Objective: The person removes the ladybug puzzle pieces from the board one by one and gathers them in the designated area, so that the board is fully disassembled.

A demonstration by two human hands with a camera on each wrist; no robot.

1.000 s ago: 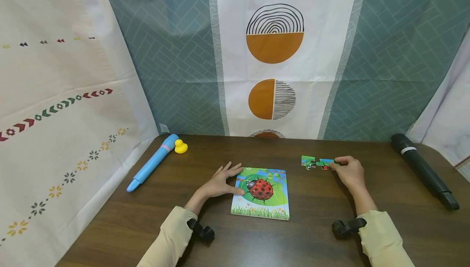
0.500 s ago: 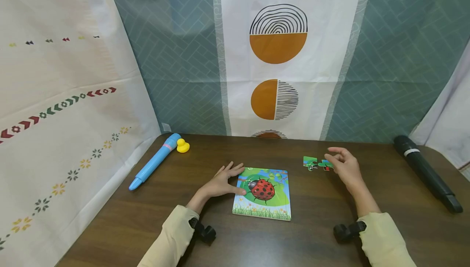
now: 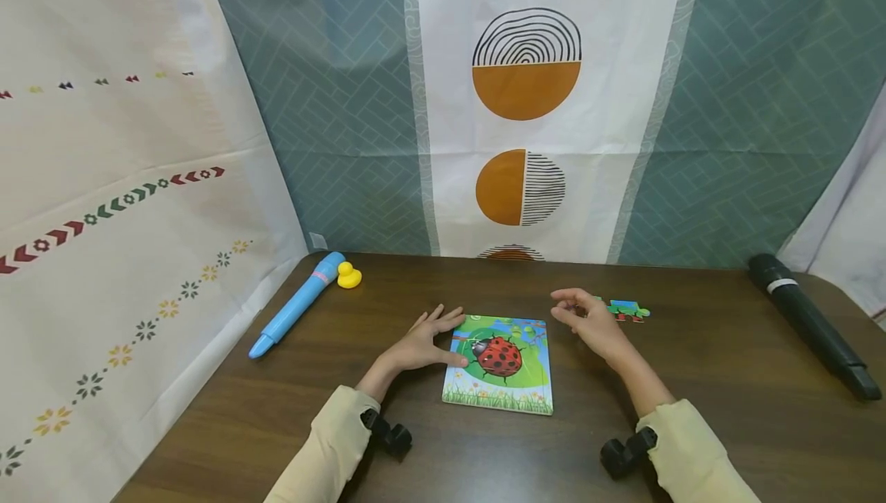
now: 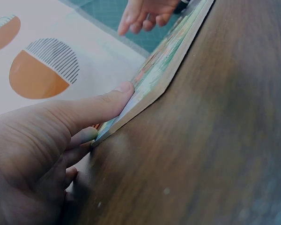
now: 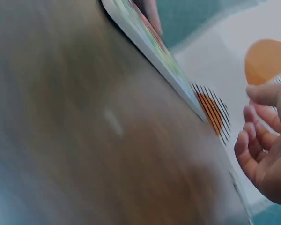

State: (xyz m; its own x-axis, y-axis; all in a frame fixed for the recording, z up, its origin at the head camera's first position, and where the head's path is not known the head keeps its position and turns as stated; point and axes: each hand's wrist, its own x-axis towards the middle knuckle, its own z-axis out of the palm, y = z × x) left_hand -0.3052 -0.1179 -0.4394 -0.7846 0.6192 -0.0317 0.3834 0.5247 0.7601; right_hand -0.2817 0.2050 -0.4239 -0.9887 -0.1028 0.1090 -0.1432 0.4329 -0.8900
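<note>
A square ladybug picture puzzle board [image 3: 500, 364] lies flat on the dark wooden table, slightly left of my right hand. My left hand [image 3: 421, 345] rests at its left side with fingers spread; the thumb lies on the board's face and a fingertip touches near the upper left corner. In the left wrist view the thumb [image 4: 107, 104] presses over the board's edge. My right hand [image 3: 588, 324] hovers right of the board, fingers loosely bent, with nothing seen between them. Just behind it lie small green-and-blue jigsaw pieces [image 3: 626, 310], partly hidden by the hand.
On the left of the table [image 3: 408, 457] lie a light blue marker-shaped stick [image 3: 298, 304] and a yellow toy duck [image 3: 349, 275]. A black microphone-shaped object [image 3: 813, 326] lies at the far right. A patterned curtain [image 3: 346, 103] hangs right behind the table.
My right hand has lifted off the jigsaw pieces and moved left, towards the board, now covering part of the pieces. My left hand has stayed on the board.
</note>
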